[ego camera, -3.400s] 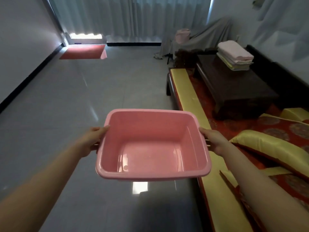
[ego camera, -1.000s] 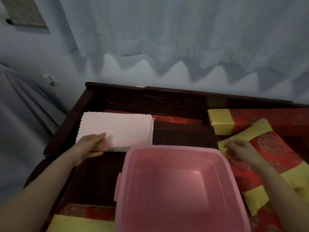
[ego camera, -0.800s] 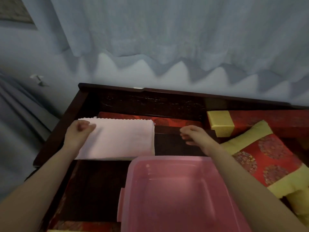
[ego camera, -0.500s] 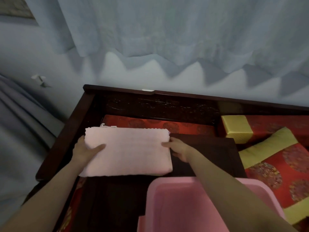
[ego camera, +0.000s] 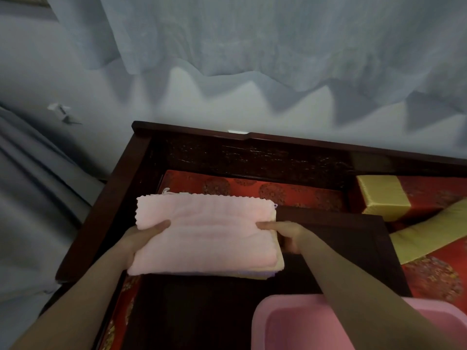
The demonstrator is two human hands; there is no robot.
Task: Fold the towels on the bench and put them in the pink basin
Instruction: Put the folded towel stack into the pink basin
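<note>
Towels [ego camera: 204, 236]: folded stack, pink on top, yellow and lilac edges beneath; over dark table [ego camera: 202, 311] on bench [ego camera: 101, 205], behind and left of basin [ego camera: 283, 300].
Left hand [ego camera: 141, 238]: clasping stack's left end, thumb on top, fingers hidden underneath.
Right hand [ego camera: 285, 236]: clasping right end, thumb on top.
Basin: pink, lower right, partly behind right forearm.

Pale pink towel [ego camera: 204, 233], pink basin [ego camera: 298, 324], dark brown desk [ego camera: 227, 311], red cushion [ego camera: 265, 192] with round patterns, yellow-edged
</note>
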